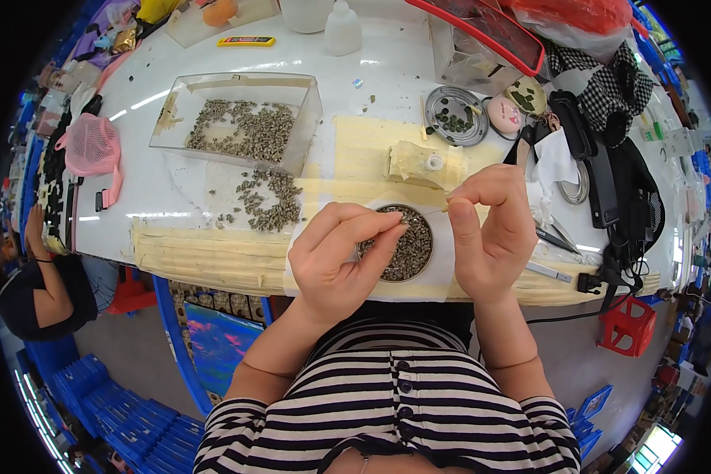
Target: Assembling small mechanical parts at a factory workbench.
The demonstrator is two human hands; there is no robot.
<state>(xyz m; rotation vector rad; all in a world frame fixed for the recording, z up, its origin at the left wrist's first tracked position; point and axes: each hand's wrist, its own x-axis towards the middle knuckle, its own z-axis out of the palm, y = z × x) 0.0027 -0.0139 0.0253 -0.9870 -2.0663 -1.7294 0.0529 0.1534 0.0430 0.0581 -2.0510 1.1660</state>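
Note:
My left hand [336, 257] is closed, thumb and fingertips pinched on a tiny grey piece over a round dish [432, 251]. Small grey-brown metallic-looking pieces [407, 257] fill the dish. To its right, my right hand [490, 229] pinches a thin, pale strand between thumb and forefinger. The strand seems to run toward my left fingertips; whether it is a needle, wire or thread is too fine to tell. Just beyond the dish sits a yellowish tape-wrapped block [419, 164] with a small white round part on top.
At the left a clear plastic box [237, 118] holds many similar pieces, with a loose pile [268, 200] before it. A round clear dish [455, 116] has dark green bits. Tweezers [557, 237] and a cutter [549, 272] lie right. Another person [51, 296] sits far left.

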